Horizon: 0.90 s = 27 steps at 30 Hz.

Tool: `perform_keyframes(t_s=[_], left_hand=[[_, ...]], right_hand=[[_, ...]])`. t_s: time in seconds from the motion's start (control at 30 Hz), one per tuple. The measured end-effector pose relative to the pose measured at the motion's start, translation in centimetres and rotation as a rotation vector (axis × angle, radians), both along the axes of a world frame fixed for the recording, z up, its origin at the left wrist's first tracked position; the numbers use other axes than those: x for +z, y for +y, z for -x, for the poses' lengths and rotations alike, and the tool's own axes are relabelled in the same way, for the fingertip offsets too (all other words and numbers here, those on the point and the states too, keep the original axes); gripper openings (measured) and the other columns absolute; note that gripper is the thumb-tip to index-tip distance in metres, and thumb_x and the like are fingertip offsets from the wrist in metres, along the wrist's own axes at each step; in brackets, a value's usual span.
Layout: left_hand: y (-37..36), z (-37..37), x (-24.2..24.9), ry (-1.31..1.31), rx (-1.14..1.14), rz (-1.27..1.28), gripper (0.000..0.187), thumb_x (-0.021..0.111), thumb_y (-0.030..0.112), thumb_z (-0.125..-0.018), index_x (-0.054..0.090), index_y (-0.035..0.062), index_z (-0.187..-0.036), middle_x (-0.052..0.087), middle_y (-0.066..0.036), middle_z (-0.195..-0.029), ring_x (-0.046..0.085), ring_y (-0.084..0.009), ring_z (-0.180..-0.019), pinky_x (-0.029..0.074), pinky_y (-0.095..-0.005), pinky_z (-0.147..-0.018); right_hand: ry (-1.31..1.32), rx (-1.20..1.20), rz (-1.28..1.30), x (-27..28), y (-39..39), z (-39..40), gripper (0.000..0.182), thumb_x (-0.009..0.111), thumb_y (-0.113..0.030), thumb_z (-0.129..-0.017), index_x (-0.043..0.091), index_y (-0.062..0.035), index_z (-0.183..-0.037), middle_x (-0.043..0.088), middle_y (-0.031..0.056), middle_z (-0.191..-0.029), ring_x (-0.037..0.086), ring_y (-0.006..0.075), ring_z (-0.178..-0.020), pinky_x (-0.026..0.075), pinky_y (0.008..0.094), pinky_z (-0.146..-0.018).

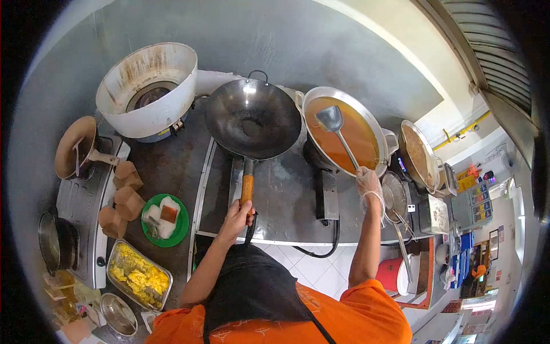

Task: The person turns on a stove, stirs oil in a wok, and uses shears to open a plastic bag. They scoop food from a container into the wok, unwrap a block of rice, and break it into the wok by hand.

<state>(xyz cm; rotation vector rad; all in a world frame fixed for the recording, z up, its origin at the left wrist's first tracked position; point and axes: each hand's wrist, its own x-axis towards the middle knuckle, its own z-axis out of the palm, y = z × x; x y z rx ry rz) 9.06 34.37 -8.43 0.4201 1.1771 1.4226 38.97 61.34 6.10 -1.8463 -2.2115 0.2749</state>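
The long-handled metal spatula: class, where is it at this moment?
In the head view, the spatula is in the person's right hand, its blade above the pot of orange-brown liquid, right of the dark wok.

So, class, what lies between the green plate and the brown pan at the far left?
A cluster of brown cartons lies between the plate and the pan, as the head view shows.

Left arm (207, 266) extended, left hand (239, 219) curled closed; right arm (366, 249) extended, gloved right hand (369, 184) closed.
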Motion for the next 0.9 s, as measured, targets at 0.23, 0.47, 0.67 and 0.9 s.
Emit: perform_keyframes(t_s=[0.23,0.47,0.67,0.9], left_hand=[[-0.2,0.0,-0.1,-0.027,0.021,-0.038,0.027,0.051,0.034,-0.106,0.050,0.0066,-0.102,0.055,-0.001,-0.084,0.053,-0.0079,-0.068,0.046,-0.0252,-0.060],[-0.2,-0.1,0.5,0.006,0.005,-0.030,0.028,0.049,0.034,-0.107,0.049,0.0062,-0.104,0.054,0.000,-0.083,0.050,-0.0070,-0.066,0.046,-0.0244,-0.060],[-0.3,-0.1,0.6,0.007,0.013,0.011,0.026,0.049,0.032,-0.107,0.049,0.0062,-0.108,0.054,0.001,-0.084,0.050,-0.0069,-0.066,0.046,-0.0245,-0.060],[0.1,-0.4,-0.9,0.011,0.018,-0.073,0.026,0.049,0.032,-0.107,0.048,0.0057,-0.109,0.054,0.000,-0.086,0.051,-0.0071,-0.067,0.046,-0.0249,-0.060]], right_hand=[[-0.018,0.085,-0.034,5.7,-4.5,4.0,0.031,0.048,-0.030,-0.101,0.066,-0.0054,-0.099,0.066,0.0294,-0.093,0.063,0.0488,-0.095,0.049,0.0545,-0.079],[-0.107,0.229,-0.232,4.1,-7.2,10.7,0.025,0.049,-0.026,-0.100,0.065,-0.0065,-0.097,0.067,0.0277,-0.086,0.065,0.0487,-0.086,0.051,0.0583,-0.077],[-0.378,0.300,-0.449,-0.7,-6.5,15.3,0.024,0.050,-0.019,-0.100,0.071,-0.0078,-0.102,0.071,0.0183,-0.075,0.072,0.0360,-0.071,0.056,0.0480,-0.062],[-0.410,0.368,-0.616,-7.2,-3.4,20.3,0.023,0.057,-0.014,-0.094,0.068,-0.0074,-0.112,0.067,0.0117,-0.079,0.070,0.0297,-0.071,0.054,0.0431,-0.059]])
